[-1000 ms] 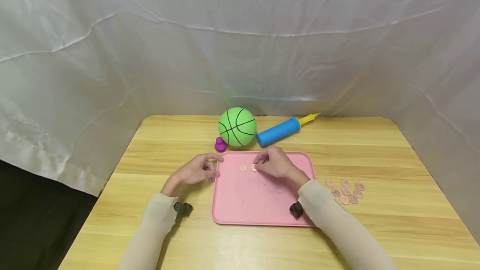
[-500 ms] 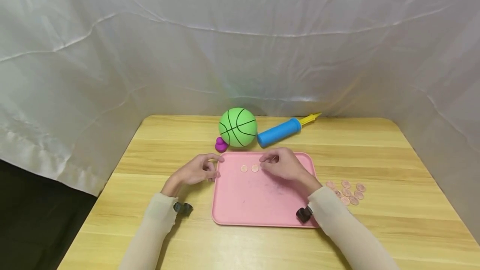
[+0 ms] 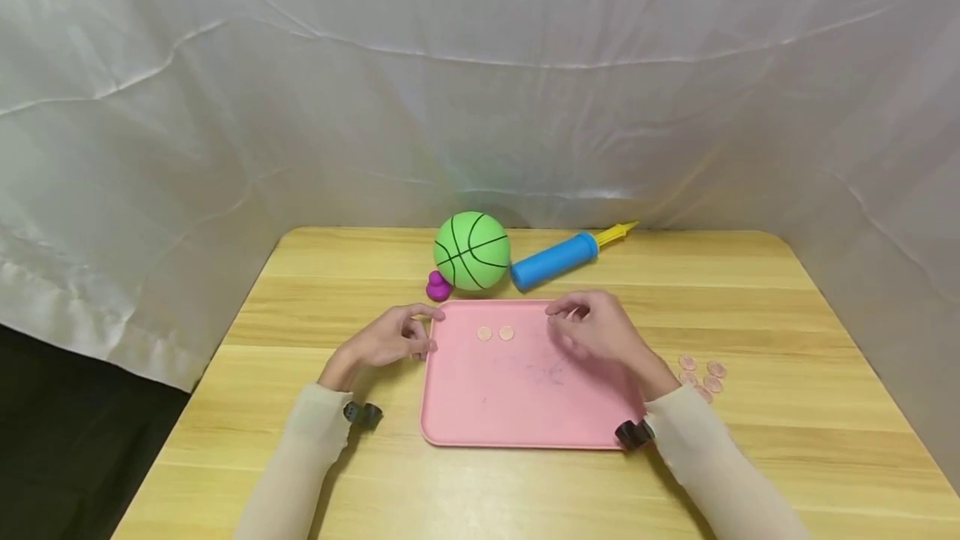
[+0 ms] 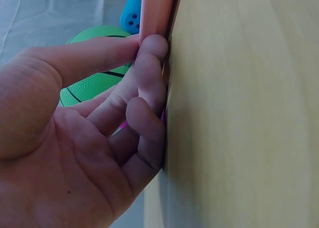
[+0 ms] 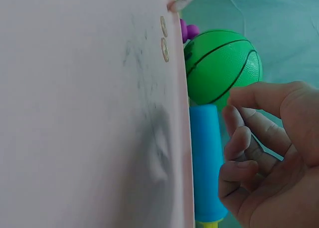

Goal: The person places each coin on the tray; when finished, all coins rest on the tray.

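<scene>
- The left rim of the pink tray [image 3: 480,407], near its far corner, is being gripped by the bent digits of the left hand [image 3: 386,338]; should a sudden tug be applied there, sliding is being risked for the two coins [image 3: 507,333], which are lying flat just beside each other in the tray's far part.
- Above the tray's far right part, the right hand [image 3: 596,325] is being held with its fingers loosely bent; the thumb and a fingertip are nearly meeting, but no coin is being shown between them, so apparently nothing is being grasped.
- The scattered coins [image 3: 716,369] are lying on the table [image 3: 525,490] right of the tray, some perhaps being hidden by the right sleeve [image 3: 720,465]; little edge is being offered by such thin discs, so a slip or a double pick-up is being risked.
- The dark camera [image 3: 632,435] on the right wrist is hanging by the tray's near right corner; with a low swing, a knocked rim or swept coins are being risked.
- The green ball [image 3: 471,251] is resting behind the tray, between the purple object [image 3: 438,287] and the blue pump [image 3: 555,263]; if it is being nudged, a roll onto the coins is being invited.
</scene>
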Demonstrator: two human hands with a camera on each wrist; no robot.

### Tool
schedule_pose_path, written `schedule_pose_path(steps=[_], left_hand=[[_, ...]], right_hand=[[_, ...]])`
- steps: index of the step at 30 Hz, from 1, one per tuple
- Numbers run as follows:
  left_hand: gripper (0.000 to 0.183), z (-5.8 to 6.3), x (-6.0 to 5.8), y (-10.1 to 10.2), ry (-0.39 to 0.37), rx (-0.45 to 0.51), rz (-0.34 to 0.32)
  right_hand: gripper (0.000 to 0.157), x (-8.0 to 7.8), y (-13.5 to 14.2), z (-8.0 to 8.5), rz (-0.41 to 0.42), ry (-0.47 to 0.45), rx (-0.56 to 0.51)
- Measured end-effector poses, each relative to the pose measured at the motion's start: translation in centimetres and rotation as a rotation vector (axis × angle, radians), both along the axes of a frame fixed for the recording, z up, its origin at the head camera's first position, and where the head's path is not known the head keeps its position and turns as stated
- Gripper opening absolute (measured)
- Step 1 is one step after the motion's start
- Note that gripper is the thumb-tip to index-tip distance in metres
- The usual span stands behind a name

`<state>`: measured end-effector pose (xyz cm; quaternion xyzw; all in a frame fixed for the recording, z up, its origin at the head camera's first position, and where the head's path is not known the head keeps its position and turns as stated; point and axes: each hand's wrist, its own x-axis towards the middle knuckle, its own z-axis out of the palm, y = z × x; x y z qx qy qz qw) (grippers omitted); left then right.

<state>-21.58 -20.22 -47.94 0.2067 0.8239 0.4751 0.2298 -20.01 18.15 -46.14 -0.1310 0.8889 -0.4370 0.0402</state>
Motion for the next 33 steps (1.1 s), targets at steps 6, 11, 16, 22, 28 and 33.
schedule_pose_path(steps=[6,11,16,22,28,33], left_hand=[[0.053,-0.2,0.0,-0.1,0.001,0.002,-0.003],[0.053,-0.5,0.1,0.0,-0.008,0.007,-0.001],[0.054,-0.4,0.0,0.0,-0.009,0.008,-0.002],[0.054,-0.2,-0.1,0.0,-0.002,0.004,-0.002],[0.056,-0.1,0.0,0.0,-0.004,-0.001,0.002],[0.056,-0.1,0.0,0.1,-0.006,-0.001,0.002]], right_hand=[[0.015,0.9,1.9,0.0,-0.016,0.026,0.034],[0.019,1.4,4.3,0.0,-0.033,0.021,0.071],[0.015,2.0,6.7,-0.1,-0.083,0.070,0.098],[0.015,2.9,9.4,-0.3,-0.120,0.109,0.147],[0.016,3.6,11.7,-0.6,-0.134,0.133,0.243],[0.015,4.1,13.3,-0.8,-0.130,0.101,0.333]])
